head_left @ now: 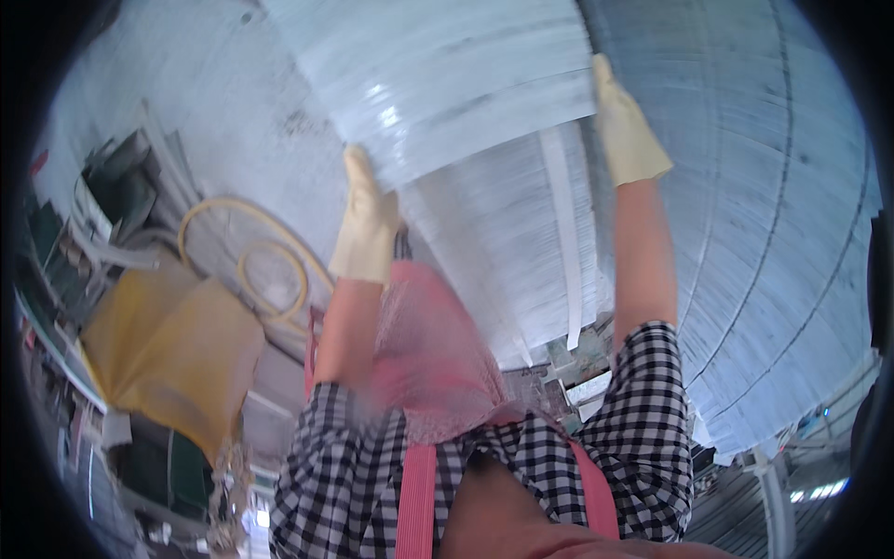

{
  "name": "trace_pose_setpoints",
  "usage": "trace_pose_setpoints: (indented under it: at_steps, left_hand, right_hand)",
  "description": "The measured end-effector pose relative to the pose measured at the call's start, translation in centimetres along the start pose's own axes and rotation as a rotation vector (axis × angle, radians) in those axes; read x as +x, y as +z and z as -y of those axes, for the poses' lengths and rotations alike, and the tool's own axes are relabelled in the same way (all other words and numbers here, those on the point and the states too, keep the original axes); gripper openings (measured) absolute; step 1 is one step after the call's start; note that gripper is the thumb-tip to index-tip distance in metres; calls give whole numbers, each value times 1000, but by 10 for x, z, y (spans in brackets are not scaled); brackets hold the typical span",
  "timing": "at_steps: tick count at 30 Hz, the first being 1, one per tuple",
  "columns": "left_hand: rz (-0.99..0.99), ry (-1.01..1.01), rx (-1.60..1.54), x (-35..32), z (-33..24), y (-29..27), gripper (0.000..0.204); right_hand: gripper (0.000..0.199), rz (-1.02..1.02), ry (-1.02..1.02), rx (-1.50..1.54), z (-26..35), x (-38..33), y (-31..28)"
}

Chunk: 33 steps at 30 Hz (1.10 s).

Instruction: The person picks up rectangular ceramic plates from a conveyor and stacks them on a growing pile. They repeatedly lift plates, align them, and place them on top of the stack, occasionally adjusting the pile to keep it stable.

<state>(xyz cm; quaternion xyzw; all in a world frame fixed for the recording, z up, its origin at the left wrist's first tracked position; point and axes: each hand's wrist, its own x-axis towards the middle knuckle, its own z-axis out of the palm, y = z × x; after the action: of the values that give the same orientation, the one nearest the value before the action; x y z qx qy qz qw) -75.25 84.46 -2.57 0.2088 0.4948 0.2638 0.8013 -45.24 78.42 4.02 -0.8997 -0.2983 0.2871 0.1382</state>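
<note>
My left hand (pixel 366 224), in a pale yellow glove, grips the lower left corner of a thick bundle of white sheets (pixel 447 84). On the bundle's right edge, higher up, my right hand (pixel 626 126) wears the same kind of glove and presses against that side. The bundle is lifted in front of me, tilted, with its edge layers showing. Below it lies another stack of white sheets (pixel 521 252) with a white strap across it. A pink apron (pixel 428 354) and checked sleeves cover my arms and front.
A huge stack of white sheets (pixel 773 233) fills the right side. A yellow hose (pixel 270 270) coils on the grey floor at the left. A yellow sack (pixel 168 349) and dark clutter (pixel 112 186) lie at the far left.
</note>
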Motion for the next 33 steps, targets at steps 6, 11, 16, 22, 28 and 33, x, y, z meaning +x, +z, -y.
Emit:
trace_pose_setpoints:
  at_steps: [6, 11, 16, 22, 28, 33]
  left_hand:
    - [214, -46, 21, 15, -7, -49, 100]
    - [-28, -114, -165, 16, -4, -83, 99]
    - [-33, -172, -39, -23, 1, -60, 89]
    - [144, 43, 507, -23, 5, -15, 100]
    - [14, 148, 250, -10, 26, 4, 104]
    - [-12, 145, 248, -22, 15, 7, 97]
  right_hand:
    - [80, 26, 237, 410, 22, -7, 14]
    - [77, 10, 379, 537, 4, 0, 26]
    - [66, 139, -76, -87, -57, 15, 19]
    - [50, 215, 224, 787, -68, 23, 14]
    - [54, 144, 5, -39, -66, 19, 8]
    - [55, 115, -75, -43, -86, 27, 9]
